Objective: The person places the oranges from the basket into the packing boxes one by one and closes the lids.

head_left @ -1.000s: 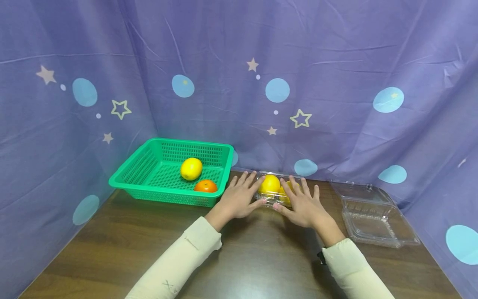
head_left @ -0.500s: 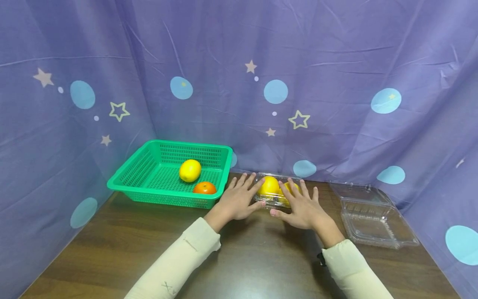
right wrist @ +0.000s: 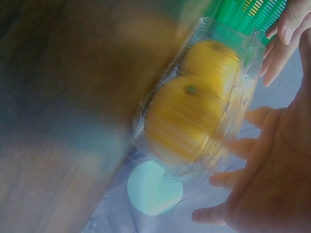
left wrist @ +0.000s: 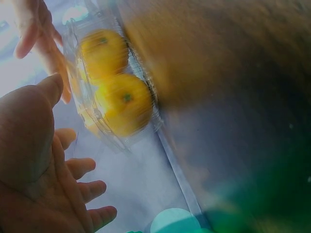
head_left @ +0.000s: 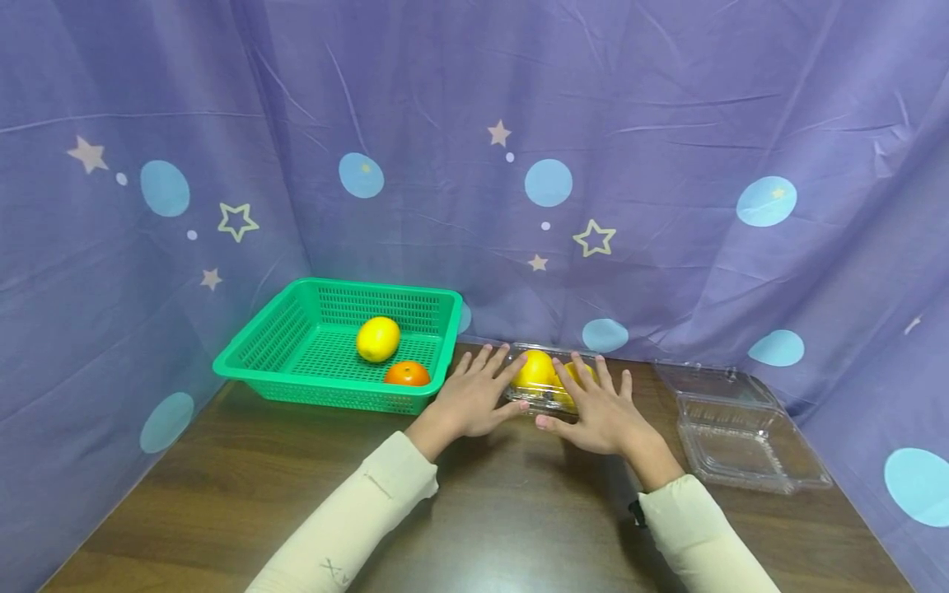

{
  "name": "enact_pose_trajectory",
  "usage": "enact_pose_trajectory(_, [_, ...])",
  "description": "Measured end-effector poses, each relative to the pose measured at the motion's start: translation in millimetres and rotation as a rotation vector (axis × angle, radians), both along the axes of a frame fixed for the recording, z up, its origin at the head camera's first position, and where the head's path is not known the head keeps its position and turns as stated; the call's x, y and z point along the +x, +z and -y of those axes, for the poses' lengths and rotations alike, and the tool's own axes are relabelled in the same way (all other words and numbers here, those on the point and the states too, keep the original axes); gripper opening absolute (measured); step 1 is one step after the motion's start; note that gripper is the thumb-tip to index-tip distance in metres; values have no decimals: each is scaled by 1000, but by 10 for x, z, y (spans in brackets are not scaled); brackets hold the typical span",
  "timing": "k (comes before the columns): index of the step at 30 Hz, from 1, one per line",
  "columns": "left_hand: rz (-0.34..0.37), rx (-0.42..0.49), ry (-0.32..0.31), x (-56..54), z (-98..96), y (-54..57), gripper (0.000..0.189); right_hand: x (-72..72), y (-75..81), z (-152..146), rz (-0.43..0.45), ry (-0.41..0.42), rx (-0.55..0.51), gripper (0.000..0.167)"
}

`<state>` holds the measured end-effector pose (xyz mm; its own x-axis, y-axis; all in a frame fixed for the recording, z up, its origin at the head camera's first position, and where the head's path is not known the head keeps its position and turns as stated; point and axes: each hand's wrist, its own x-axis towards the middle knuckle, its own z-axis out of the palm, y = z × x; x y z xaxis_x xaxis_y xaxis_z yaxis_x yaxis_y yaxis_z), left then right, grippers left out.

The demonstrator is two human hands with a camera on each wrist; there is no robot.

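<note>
Both hands are spread with straight fingers at a lidded clear plastic box (head_left: 544,399). My left hand (head_left: 473,397) is by its left end and my right hand (head_left: 602,412) by its right end. Neither grips it; whether the fingertips press on the lid I cannot tell. Inside lie yellow fruits (head_left: 535,369), round with green stem ends; two show clearly in the left wrist view, where the box (left wrist: 90,104) has its lid down over them. In the right wrist view the right fingers (right wrist: 243,147) reach the lid side. In the head view the right hand partly covers one fruit.
A green basket (head_left: 259,372) stands left of the left hand, holding a yellow lemon-shaped fruit (head_left: 378,339) and an orange fruit (head_left: 407,374). At the right, a second clear plastic box (head_left: 741,445) lies with its lid open. A purple curtain (head_left: 445,99) encloses the wooden table (head_left: 511,511).
The right hand's thumb has moved slightly left and its fingers have spread a little over the box. The head view has shifted slightly. Otherwise the hands and fruits stay in place.
</note>
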<state>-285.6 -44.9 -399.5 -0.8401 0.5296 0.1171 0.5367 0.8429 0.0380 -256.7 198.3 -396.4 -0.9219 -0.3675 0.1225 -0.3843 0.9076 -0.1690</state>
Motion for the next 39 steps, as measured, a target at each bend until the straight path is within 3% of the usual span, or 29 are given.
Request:
enact_pose_trajectory(19, [-7, -2, -7, 37, -5, 40, 79, 19, 15, 9, 0, 2, -4, 104])
enact_pose_trajectory(30, [-22, 11, -28, 56, -15, 71, 76, 1, 4, -51, -36, 20, -16, 94])
enact_pose_trajectory(34, [-60, 28, -43, 45, -23, 97, 74, -14, 7, -79, -48, 30, -19, 89])
enact_pose_trajectory(39, [-162, 55, -57, 31, -18, 182, 67, -37, 23, -90, -52, 36, -24, 82])
